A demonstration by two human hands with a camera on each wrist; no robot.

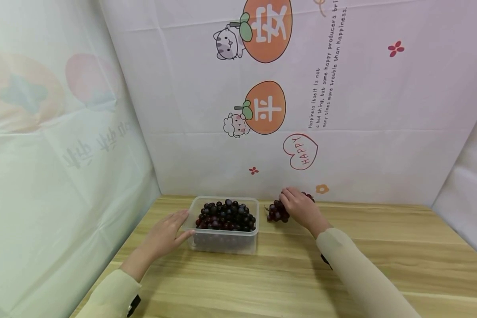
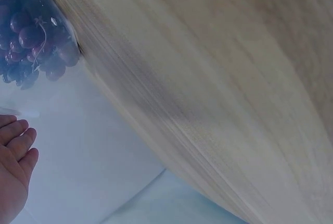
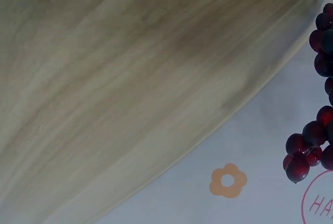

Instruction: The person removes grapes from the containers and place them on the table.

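Left hand [image 1: 164, 234]: lay spread against clear box [image 1: 224, 244]. Right hand [image 1: 300, 207]: held grape bunch [image 1: 277, 213]; light grip seemed best, lest it bruise.

L forearm [image 1: 115, 289] angled fwd & inward, pale slv [image 1: 109, 296]. L hand [image 1: 163, 234]: fingers tog., nr straight, thumb spread. R forearm [image 1: 355, 263] also fwd & inward, same slv. R hand [image 1: 302, 210] reaching farther, back up, fingers bent in grip.

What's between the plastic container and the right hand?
Head view: a strip of bare wooden tabletop, then part of the dark-red grape bunch the right hand grips.
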